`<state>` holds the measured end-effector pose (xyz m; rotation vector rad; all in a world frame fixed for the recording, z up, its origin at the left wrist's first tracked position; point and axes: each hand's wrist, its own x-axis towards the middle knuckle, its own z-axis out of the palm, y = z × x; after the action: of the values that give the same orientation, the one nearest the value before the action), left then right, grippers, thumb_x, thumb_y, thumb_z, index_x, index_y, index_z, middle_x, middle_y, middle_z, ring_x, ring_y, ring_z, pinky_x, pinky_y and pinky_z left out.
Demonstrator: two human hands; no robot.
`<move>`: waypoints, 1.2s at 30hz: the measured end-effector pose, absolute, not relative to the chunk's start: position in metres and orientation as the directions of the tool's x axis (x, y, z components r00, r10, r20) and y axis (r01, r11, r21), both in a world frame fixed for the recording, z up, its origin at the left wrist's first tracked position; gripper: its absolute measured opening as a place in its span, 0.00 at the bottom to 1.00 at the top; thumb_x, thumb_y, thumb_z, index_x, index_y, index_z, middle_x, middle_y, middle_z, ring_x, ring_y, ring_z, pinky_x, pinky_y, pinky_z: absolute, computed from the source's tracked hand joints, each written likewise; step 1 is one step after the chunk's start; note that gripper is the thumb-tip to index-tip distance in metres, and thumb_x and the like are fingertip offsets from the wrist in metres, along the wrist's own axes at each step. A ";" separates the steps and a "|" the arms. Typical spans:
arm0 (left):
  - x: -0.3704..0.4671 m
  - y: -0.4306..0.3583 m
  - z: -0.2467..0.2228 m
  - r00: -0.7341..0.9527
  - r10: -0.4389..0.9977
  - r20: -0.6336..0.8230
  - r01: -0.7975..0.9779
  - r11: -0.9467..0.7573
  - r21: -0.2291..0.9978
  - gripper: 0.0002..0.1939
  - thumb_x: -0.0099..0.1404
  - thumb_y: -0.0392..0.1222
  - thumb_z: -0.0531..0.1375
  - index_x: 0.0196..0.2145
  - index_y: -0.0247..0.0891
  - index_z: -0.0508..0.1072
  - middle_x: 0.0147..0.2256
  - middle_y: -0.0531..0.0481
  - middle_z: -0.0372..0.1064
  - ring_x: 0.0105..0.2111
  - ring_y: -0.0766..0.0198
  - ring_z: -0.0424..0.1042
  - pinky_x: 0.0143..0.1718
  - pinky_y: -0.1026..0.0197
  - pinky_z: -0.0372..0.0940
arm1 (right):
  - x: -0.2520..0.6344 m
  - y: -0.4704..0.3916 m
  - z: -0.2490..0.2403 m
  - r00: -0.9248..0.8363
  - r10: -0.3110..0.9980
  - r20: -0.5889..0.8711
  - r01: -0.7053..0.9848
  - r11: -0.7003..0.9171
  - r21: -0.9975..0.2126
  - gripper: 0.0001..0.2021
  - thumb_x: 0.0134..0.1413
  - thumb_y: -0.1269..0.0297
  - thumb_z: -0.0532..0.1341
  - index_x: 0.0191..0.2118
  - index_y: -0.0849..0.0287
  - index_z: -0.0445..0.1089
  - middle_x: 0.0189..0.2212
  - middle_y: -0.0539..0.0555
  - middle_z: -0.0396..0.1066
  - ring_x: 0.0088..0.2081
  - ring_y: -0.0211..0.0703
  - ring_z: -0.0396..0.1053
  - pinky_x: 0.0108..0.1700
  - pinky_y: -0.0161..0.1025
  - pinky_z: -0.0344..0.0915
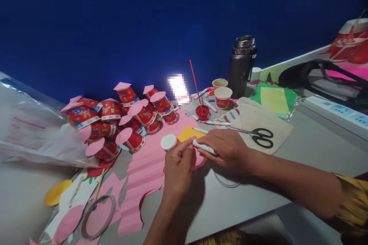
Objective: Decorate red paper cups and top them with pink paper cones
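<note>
Blue wall [115,19] behind. Frame centre: right hand [228,147] grips white marker [204,147], long axis sloping down rightward; left hand [178,164] pinches pink paper [198,160]. Above: red jar [202,113], slanting red stick [194,82] inside.

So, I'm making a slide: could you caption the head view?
Right hand holding a white pen-shaped object, left hand gripping pink paper, red cups nearby.

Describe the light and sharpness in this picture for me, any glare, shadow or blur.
In the head view, a pixelated white patch glares against the dark blue wall; in the head view, a soft shadow falls on the table beside the left hand; also in the head view, the bag looks hazy, its print unreadable.
</note>
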<state>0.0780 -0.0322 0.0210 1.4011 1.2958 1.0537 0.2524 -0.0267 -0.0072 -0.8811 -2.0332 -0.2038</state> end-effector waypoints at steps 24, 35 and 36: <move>0.088 -0.036 0.020 0.078 0.928 -0.365 -0.332 0.369 0.868 0.26 0.50 0.32 0.67 0.49 0.36 0.70 0.36 0.44 0.79 0.32 0.56 0.82 0.33 0.58 0.76 | 0.265 -0.023 0.013 0.071 0.711 0.700 0.478 0.591 -0.650 0.05 0.61 0.65 0.63 0.40 0.58 0.75 0.35 0.53 0.82 0.33 0.42 0.78 0.31 0.35 0.71; 0.089 -0.040 0.014 -0.025 0.985 -0.171 -0.220 0.161 0.962 0.19 0.55 0.38 0.67 0.45 0.38 0.70 0.31 0.54 0.75 0.29 0.67 0.74 0.34 0.63 0.73 | 0.255 -0.033 0.000 -0.344 0.479 0.808 0.582 0.784 -0.216 0.02 0.61 0.68 0.63 0.37 0.58 0.74 0.26 0.50 0.78 0.26 0.41 0.73 0.31 0.38 0.63; 0.089 -0.040 0.014 -0.019 0.986 -0.165 -0.219 0.157 0.963 0.21 0.55 0.38 0.67 0.46 0.38 0.70 0.32 0.53 0.76 0.29 0.67 0.75 0.35 0.63 0.73 | 0.254 -0.033 -0.002 -0.353 0.475 0.806 0.599 0.777 -0.195 0.02 0.61 0.68 0.63 0.37 0.58 0.74 0.26 0.50 0.78 0.26 0.41 0.73 0.32 0.39 0.62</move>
<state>0.0887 -0.0397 0.0137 0.9132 1.1468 1.2113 0.2543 -0.0327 -0.0016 -0.8036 -2.0136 -0.1638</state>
